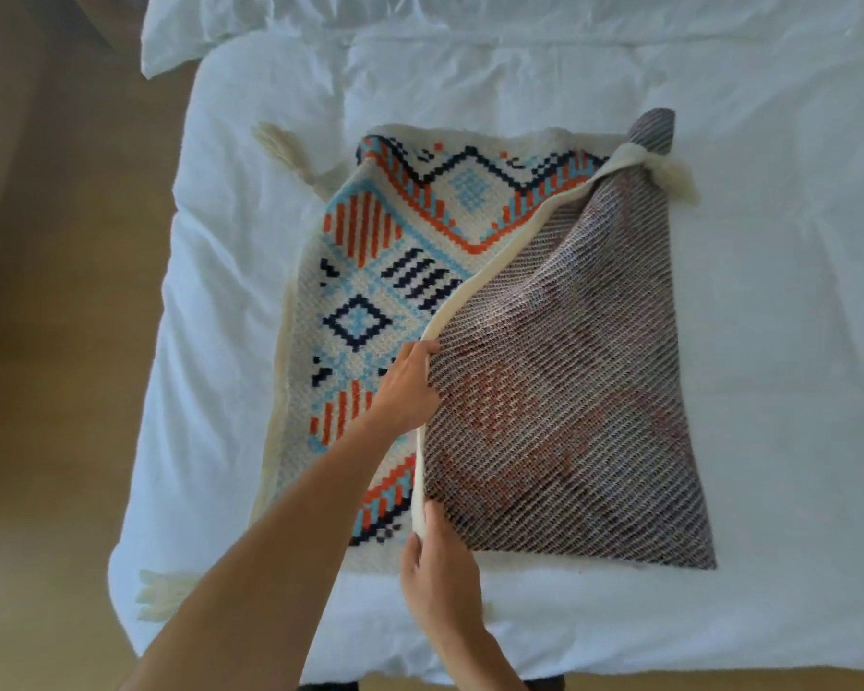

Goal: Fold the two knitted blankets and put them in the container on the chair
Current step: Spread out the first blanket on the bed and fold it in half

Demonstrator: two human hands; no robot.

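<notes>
Nearest, the right hand [437, 581] pinches the cream edge of the blanket [569, 391]. The left hand [410, 386] grips the same edge farther up, the hands apart. The blanket lies on the bed [769, 341], its right side turned over and its patterned face showing at left.

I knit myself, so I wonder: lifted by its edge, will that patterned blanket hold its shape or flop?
Probably floppy: the knitted blanket bends in soft curves where the left hand and right hand pinch its cream edge. Likely not slippery, given its coarse ribbed weave. Its thick rolled border suggests some weight.
</notes>
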